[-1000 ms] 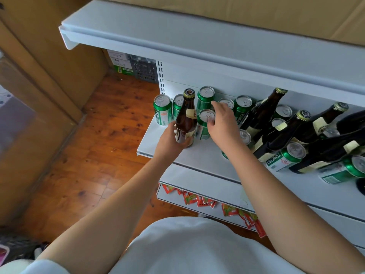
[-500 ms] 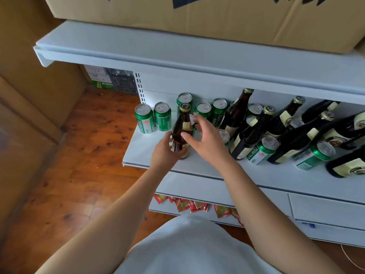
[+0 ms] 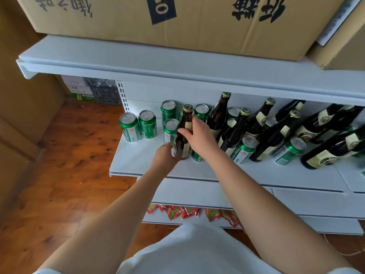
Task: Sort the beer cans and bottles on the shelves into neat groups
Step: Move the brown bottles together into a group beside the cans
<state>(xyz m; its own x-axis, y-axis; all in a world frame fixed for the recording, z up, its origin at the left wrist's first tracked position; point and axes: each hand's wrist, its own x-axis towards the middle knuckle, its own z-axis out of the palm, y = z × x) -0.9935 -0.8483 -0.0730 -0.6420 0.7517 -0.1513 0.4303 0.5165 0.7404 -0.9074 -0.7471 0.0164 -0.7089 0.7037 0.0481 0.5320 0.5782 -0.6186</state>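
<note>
1. Versus 0.5 s ago: right hand (image 3: 199, 138), then spread open beside the brown bottle (image 3: 183, 133), now curls round its neck and shoulder; left hand (image 3: 166, 155) still grips the base. Bottle stands upright at the front-left of the middle shelf (image 3: 138, 159), as before
2. Versus 1.0 s ago: right hand has left the can tops
3. Count, green cans (image 3: 147, 124): at least ten show, two apart at far left, the rest mixed among bottles
4. Count, dark bottles (image 3: 218, 113): the held one plus about eight, leaning right
5. Cardboard box (image 3: 158, 22) sits on the upper shelf (image 3: 138, 62); red packets (image 3: 177, 212) hang under the lower edge
6. Hidden: cans behind the right hand and bottles only partly seen; rightmost bottles cut off by the frame, so counts are minimums; left fingertips lie behind the bottle
</note>
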